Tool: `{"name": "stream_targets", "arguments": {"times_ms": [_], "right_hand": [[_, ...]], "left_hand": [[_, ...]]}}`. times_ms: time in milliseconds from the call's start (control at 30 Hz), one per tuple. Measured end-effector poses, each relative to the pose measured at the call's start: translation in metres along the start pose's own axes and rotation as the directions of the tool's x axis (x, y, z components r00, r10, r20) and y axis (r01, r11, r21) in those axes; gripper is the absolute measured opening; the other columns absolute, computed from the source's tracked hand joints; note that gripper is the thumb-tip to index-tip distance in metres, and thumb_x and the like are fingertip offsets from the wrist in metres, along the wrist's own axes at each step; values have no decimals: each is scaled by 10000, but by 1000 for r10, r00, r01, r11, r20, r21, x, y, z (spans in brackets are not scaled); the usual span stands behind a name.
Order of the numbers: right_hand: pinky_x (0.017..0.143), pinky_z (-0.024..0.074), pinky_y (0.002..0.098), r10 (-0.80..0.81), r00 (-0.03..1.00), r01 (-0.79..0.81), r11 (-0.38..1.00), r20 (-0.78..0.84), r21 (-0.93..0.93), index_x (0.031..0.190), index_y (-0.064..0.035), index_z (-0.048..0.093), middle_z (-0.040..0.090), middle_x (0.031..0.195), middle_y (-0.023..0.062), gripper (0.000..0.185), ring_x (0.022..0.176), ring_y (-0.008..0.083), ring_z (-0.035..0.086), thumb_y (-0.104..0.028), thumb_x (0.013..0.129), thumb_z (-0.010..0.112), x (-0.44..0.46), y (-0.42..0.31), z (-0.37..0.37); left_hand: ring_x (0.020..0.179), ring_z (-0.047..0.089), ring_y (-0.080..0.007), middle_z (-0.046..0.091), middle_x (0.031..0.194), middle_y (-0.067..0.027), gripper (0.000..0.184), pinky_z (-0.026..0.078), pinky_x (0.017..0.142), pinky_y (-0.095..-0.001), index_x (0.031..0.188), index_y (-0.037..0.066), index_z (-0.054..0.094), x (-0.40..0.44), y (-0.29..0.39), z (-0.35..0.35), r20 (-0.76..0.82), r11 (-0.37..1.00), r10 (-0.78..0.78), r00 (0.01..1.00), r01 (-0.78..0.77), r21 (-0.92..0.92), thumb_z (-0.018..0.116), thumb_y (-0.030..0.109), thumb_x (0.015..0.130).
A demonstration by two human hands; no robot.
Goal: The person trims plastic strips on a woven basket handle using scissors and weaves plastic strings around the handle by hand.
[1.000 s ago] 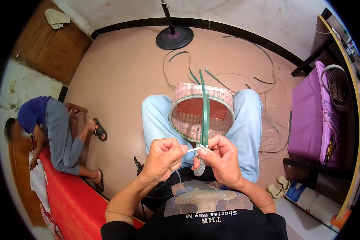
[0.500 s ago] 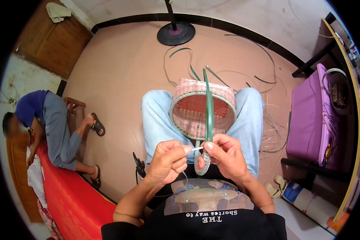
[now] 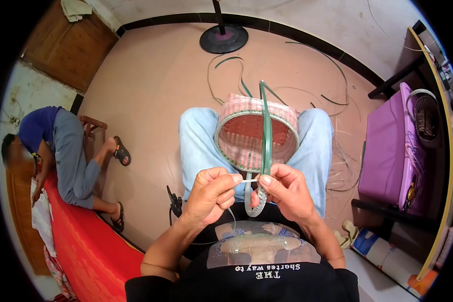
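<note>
A pink-and-white woven basket with a green-edged rim lies between my knees, its opening facing me. Long green strips run across the opening down to the handle. My right hand pinches the wrapped, light grey handle where the green strips meet it. My left hand is closed on a thin white strip, drawn taut between the two hands. The strip's loose length hangs below my left hand toward my lap.
Green strips and clear scraps lie on the floor. A purple bin stands right, holding a dark basket. A round black stand base is ahead. At left, a person leans over a red surface.
My left hand keeps the white strip taut, with both hands slightly higher in view. The basket and green strips have shifted slightly right and up.
</note>
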State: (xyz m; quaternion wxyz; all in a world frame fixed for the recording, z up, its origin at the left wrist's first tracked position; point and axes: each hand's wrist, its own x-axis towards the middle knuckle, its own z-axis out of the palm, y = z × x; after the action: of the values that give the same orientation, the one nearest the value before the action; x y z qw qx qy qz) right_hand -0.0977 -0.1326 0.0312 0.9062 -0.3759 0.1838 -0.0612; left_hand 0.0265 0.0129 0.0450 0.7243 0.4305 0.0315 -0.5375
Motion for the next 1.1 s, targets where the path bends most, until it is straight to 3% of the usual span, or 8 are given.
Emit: {"name": "stream_targets", "arguments": {"times_ms": [367, 467, 533, 633, 733, 867, 967, 1100], "right_hand": [[565, 548, 267, -32, 997, 29, 998, -65, -47, 852, 12, 525, 615, 742, 90, 115, 648, 177, 654, -13, 846, 637, 2, 3, 0], [561, 519, 234, -279, 955, 214, 886, -104, -411, 928, 22, 522, 594, 762, 64, 224, 630, 118, 610, -9, 794, 699, -5, 3, 11], [527, 483, 229, -573, 816, 342, 586, -77, -735, 1002, 10, 540, 565, 806, 73, 372, 615, 117, 576, -12, 706, 765, -10, 3, 24], [508, 475, 304, -683, 580, 493, -140, 444, -859, 935, 23, 613, 553, 792, 108, 348, 625, 254, 578, 14, 608, 731, -8, 1, 23], [468, 450, 295, -697, 404, 576, -310, 593, -756, 895, 48, 610, 561, 769, 101, 299, 567, 209, 560, 35, 615, 716, 0, 7, 20], [426, 403, 283, -706, 347, 621, -321, 618, -715, 859, 60, 629, 553, 712, 99, 225, 500, 199, 524, 73, 653, 720, -1, 11, 19], [427, 392, 281, -729, 321, 644, -301, 605, -704, 848, 57, 630, 549, 698, 97, 194, 498, 195, 515, 77, 671, 706, -2, 14, 20], [466, 429, 276, -770, 443, 558, -165, 460, -813, 791, 45, 601, 549, 711, 110, 133, 543, 210, 536, 69, 701, 696, -12, 2, 21]], "left_hand": [[410, 238, -1, 355, 514, 82, 324, 161, 385, -214, 596, 91, 445, -14, 2, 6, 86, 990, 107, 991, -114, 80, 558, 39, 895], [438, 270, 3, 380, 526, 78, 338, 188, 398, -210, 588, 79, 454, -22, 6, 15, 105, 963, 161, 981, -180, 200, 562, 74, 908], [474, 302, 5, 408, 538, 72, 344, 218, 415, -207, 586, 62, 471, -27, 7, 22, 143, 895, 231, 962, -268, 356, 566, 99, 915], [574, 378, -5, 483, 571, 45, 325, 309, 479, -197, 619, 19, 546, -34, 11, 34, 247, 666, 277, 929, -371, 648, 576, 137, 920], [576, 415, -19, 513, 596, 28, 316, 349, 496, -203, 659, 9, 579, -25, 25, 34, 354, 660, 163, 921, -369, 654, 559, 165, 933], [704, 524, -41, 590, 728, 2, 258, 435, 616, -210, 831, -13, 622, 32, 25, 7, 270, 643, 263, 926, -377, 666, 575, 223, 924], [709, 531, -46, 609, 772, -2, 216, 441, 631, -210, 899, -11, 629, 39, 15, 10, 374, 794, -22, 927, -212, 571, 586, 200, 913], [768, 612, -114, 655, 819, -69, 247, 483, 712, -236, 921, -40, 633, 41, 10, 12, 382, 824, -21, 924, -200, 530, 570, 199, 918]]}}
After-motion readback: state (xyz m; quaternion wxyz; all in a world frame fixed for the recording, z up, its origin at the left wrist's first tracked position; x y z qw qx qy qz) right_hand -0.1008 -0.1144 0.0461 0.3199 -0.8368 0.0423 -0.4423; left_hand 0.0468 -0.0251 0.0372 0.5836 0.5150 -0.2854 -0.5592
